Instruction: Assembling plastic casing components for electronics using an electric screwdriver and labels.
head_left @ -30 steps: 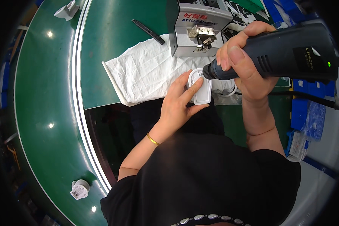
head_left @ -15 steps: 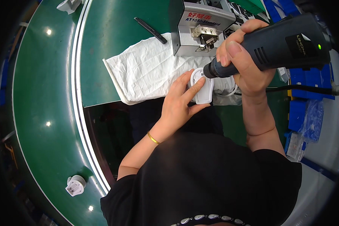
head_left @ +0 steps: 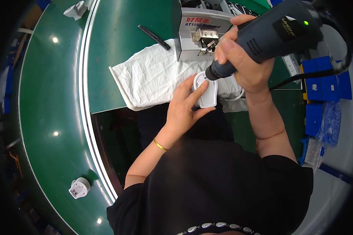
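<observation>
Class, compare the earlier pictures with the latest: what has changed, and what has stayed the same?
The right hand has tilted the black power tool: its rear end swung toward the picture's upper left, while its tip stayed at the round end of the white part. Nothing was grasped or let go. The left hand still holds the white part; the black cutter, white cloth and grey machine remain in place.

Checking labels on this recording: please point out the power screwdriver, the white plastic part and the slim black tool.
Power screwdriver (head_left: 270, 37): head view, side of its dark body.
White plastic part (head_left: 208, 96): head view, face near its lower end.
Slim black tool (head_left: 154, 37): head view, middle of its length.
</observation>
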Demonstrator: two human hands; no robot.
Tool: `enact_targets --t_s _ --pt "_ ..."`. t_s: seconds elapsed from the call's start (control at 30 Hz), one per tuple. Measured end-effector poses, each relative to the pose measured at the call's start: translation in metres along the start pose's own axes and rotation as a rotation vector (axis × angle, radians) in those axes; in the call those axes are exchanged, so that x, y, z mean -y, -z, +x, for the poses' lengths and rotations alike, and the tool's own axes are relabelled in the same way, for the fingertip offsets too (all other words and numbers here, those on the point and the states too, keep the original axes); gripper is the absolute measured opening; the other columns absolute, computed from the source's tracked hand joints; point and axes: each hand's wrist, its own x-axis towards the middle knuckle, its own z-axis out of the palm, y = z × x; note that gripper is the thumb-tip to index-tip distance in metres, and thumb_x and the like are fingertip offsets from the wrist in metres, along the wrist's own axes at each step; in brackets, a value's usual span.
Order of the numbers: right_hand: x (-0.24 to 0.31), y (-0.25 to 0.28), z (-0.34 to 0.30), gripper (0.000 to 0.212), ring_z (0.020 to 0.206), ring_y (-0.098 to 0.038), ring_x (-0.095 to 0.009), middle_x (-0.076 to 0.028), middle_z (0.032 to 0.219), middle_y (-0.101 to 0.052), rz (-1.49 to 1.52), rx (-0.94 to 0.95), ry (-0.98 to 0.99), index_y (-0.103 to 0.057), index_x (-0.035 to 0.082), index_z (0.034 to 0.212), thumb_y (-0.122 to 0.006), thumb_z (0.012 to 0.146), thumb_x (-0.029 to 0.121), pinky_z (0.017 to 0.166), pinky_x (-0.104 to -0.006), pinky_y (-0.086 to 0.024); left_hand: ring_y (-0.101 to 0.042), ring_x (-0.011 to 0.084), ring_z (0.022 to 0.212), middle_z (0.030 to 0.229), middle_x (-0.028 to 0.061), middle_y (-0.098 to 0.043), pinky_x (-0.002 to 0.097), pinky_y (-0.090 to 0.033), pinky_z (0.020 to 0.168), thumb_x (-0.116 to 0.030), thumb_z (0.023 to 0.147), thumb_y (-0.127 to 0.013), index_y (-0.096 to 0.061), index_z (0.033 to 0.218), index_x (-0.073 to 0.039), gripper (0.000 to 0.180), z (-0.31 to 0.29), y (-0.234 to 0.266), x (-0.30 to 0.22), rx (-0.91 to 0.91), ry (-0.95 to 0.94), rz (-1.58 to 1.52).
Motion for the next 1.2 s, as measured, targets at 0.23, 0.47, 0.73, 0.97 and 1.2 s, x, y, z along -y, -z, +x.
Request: enact_targets --t_s 0.23,0.47,0.73,0.97,1.2 --pt "-0.001 0.071 0.014 0.04 0.071 -0.062 -0.021 -0.01 0.082 -0.061 0.202 -0.304 -0.007 -0.047 -0.003 0.127 -0.064 0.091 0.003 0.073 -0.0398 -0.053 -0.044 0.0382 0.134 0.145 0.0168 -0.048 0.0482 -0.043 0.107 -0.019 0.072 -0.08 -0.063 0.131 -0.018 0.061 0.006 0.004 -0.019 0.02 -0.139 0.32" --pt "-0.046 0.245 0.005 0.033 0.073 -0.064 -0.019 -0.008 0.09 -0.064 -0.142 -0.847 -0.443 -0.061 0.003 0.102 -0.083 0.079 0.005 0.058 -0.0335 -0.055 -0.043 0.0368 0.136 0.149 0.0112 -0.047 0.0508 -0.036 0.114 -0.012 0.081 -0.061 -0.067 0.117 -0.019 0.038 0.022 0.029 -0.037 0.351 -0.26 0.417" --pt "-0.139 0.332 -0.04 0.033 0.078 -0.065 -0.023 -0.008 0.093 -0.066 -0.236 -0.959 -0.495 -0.067 -0.001 0.103 -0.082 0.075 0.006 0.07 -0.0355 -0.052 -0.066 0.0214 0.093 0.123 0.0132 -0.062 0.0307 -0.055 0.079 0.005 0.071 -0.074 -0.058 0.112 -0.003 0.045 0.018 0.099 0.01 -0.208 0.132 0.132" --pt "-0.16 0.342 -0.03 0.034 0.079 -0.065 -0.022 -0.009 0.094 -0.069 -0.531 -0.838 -0.625 -0.068 -0.004 0.103 -0.079 0.078 0.015 0.07 -0.0368 -0.05 -0.066 0.0242 0.087 0.095 0.0159 -0.067 0.0344 -0.053 0.081 -0.02 0.079 -0.078 -0.056 0.106 0.006 0.043 0.033 0.25 0.166 -0.924 0.479 0.568" --pt "-0.17 0.344 -0.041 0.043 0.088 -0.066 -0.022 -0.011 0.103 -0.071 -0.565 -0.735 -0.538 -0.069 -0.006 0.111 -0.081 0.082 0.024 0.079 -0.0347 -0.051 -0.062 0.0399 0.113 0.122 0.025 -0.065 0.0453 -0.048 0.1 -0.044 0.074 -0.079 -0.064 0.119 0.004 0.068 0.004 0.306 0.225 -0.803 0.858 0.786"
